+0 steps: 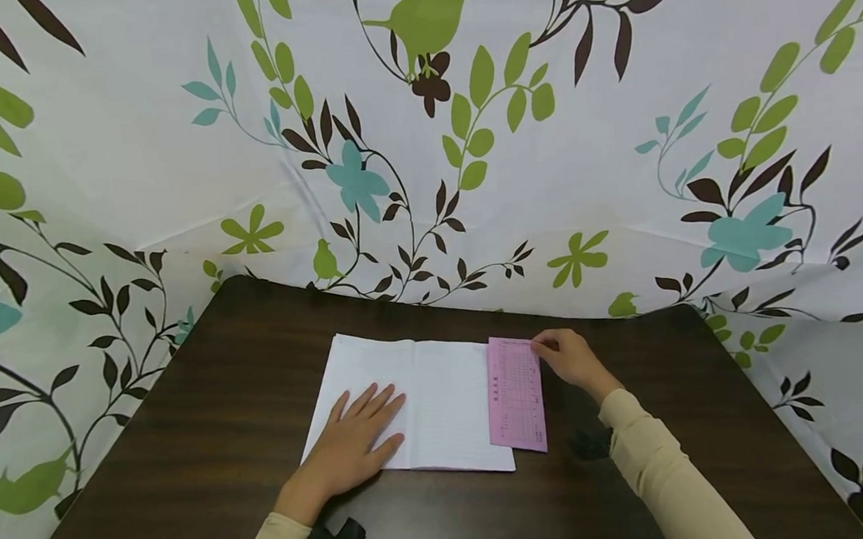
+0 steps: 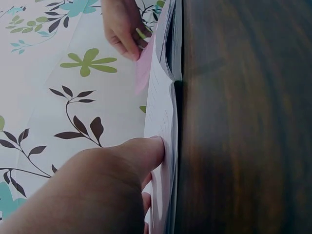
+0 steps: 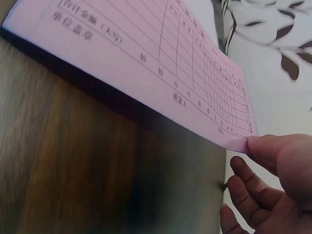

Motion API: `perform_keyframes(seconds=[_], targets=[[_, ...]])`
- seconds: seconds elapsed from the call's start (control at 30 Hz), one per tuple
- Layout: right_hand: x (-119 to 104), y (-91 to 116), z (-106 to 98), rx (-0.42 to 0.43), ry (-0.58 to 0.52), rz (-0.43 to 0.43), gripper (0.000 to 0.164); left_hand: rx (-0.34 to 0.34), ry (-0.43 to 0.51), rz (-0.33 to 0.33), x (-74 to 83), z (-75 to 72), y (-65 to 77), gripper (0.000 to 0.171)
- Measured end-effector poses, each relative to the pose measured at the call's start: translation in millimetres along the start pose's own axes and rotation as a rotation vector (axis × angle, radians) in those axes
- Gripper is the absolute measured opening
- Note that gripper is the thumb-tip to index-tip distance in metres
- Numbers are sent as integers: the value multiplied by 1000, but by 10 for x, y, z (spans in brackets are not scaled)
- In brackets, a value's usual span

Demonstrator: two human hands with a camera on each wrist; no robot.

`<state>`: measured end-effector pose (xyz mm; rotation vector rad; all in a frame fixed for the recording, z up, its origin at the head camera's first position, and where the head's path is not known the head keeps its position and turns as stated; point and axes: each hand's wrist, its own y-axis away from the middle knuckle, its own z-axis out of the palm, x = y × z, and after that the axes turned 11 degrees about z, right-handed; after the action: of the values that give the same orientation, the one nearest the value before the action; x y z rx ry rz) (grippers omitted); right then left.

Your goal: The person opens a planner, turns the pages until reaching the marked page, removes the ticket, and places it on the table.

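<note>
Head view: the left hand (image 1: 352, 442) lies flat on the notebook (image 1: 452, 402), fingers spread; a pink form (image 1: 515, 393) overlaps the notebook's right edge. Left wrist: its thumb (image 2: 139, 153) touches the notebook. Right wrist: the right hand (image 3: 287, 202) pinches the form's corner; the step seems to be positioning it, needing a steady pinch.

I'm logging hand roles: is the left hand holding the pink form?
No, the left hand rests on the open notebook while the right hand pinches the pink form.
</note>
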<state>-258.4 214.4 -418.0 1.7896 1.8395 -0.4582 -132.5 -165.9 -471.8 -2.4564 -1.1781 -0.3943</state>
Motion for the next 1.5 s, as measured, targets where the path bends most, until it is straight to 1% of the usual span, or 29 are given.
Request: perform_keyframes(seconds=[0.2,0.43,0.5,0.6,0.73,0.87,0.97,1.1,1.3,1.5], targets=[[155,12,0,9,28,60,24,9,3,2,6,-5,22,61],[264,19,20,56,87,42,24,17,14,5,22,-16,24,60],[283,13,28,67,87,43,24,16,19,4,26,-23,25,60],[320,21,37,71,107,43,23,10,18,2,25,-24,27,60],[343,22,42,67,131,45,24,12,6,-1,8,-27,26,61],[360,31,36,77,129,48,25,23,5,1,-2,-21,21,61],[382,57,35,87,128,54,26,19,9,0,2,-1,17,61],[390,93,55,114,134,57,25,16,22,-2,19,16,28,61],[387,98,100,174,148,55,24,35,28,0,29,12,38,60],[384,88,124,183,148,73,25,34,21,4,18,-3,42,60]])
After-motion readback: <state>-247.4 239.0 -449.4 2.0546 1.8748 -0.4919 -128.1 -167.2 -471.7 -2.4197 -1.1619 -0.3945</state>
